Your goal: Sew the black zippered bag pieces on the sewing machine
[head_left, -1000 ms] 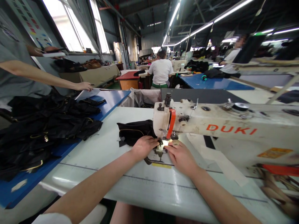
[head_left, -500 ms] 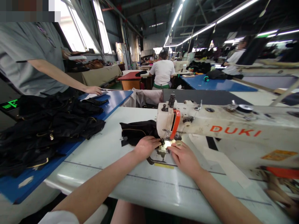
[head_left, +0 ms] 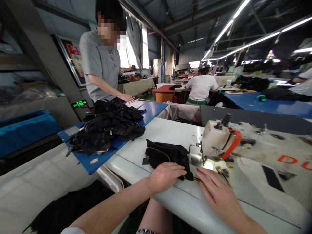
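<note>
A black fabric piece (head_left: 168, 151) with a gold-toned zipper lies on the pale sewing table, left of the sewing machine (head_left: 214, 139). My left hand (head_left: 167, 177) is over its near edge, fingers together and bent down onto the cloth; the thumb is hidden. Just right of the piece, my right hand (head_left: 218, 191) reaches in front of the machine's lit needle area with its fingers stretched out. A narrow dark line shows by its fingertips, too small to name. Bare metal plate (head_left: 195, 156) shows between the fabric and the machine head.
A heap of black zippered pieces (head_left: 109, 128) covers part of the blue table (head_left: 156, 110) at left. A person in grey (head_left: 99, 65) stands behind it, one hand on white paper (head_left: 135, 104). Another person in white (head_left: 203, 86) sits farther back. Dark cloth (head_left: 70, 204) lies low at left.
The view has swung left. The black fabric piece has moved left and toward me, away from the needle, along with my left hand. My right hand has also drawn nearer to me.
</note>
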`<state>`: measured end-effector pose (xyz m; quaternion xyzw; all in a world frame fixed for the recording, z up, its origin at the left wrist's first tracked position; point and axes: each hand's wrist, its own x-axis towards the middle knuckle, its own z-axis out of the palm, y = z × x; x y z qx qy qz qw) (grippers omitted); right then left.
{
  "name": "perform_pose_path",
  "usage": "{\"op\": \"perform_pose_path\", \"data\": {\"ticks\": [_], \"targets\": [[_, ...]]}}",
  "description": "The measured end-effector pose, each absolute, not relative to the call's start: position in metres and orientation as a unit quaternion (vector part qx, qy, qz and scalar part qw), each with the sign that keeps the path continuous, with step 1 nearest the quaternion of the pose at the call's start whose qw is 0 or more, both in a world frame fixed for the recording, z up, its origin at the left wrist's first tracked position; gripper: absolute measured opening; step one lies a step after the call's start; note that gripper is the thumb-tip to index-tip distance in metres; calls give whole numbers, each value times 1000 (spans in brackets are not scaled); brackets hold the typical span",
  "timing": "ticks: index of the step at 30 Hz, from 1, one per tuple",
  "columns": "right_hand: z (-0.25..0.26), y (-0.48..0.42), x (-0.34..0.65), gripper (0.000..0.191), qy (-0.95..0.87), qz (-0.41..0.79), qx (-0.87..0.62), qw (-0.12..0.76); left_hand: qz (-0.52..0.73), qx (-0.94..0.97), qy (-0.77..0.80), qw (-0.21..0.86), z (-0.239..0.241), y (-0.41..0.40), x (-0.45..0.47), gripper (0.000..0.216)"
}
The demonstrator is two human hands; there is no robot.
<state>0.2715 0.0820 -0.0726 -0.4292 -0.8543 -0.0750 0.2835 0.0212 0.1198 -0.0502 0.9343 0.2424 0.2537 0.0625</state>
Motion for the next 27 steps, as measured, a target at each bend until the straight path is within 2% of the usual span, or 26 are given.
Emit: {"op": "perform_pose_path", "data": {"ticks": [5, 8, 13, 18, 22, 27], "targets": [[-62, 80, 227, 16, -857, 28, -397, 328, 309, 909, 272, 69, -33, 106, 10, 25], [-59, 84, 217, 13, -845, 54, -407, 343, 332, 889, 309, 64, -28, 103, -1, 25], [-71, 94, 215, 12, -851, 23, -391, 351, 308, 878, 363, 49, -38, 100, -24, 27], [-81, 106, 210, 17, -869, 3, -382, 315, 265, 875, 402, 54, -51, 108, -38, 37], [-80, 110, 205, 23, -887, -26, -358, 290, 245, 882, 401, 31, -57, 118, -42, 29], [-69, 111, 205, 34, -896, -127, -306, 294, 270, 868, 417, -7, -65, 134, -46, 24]]}}
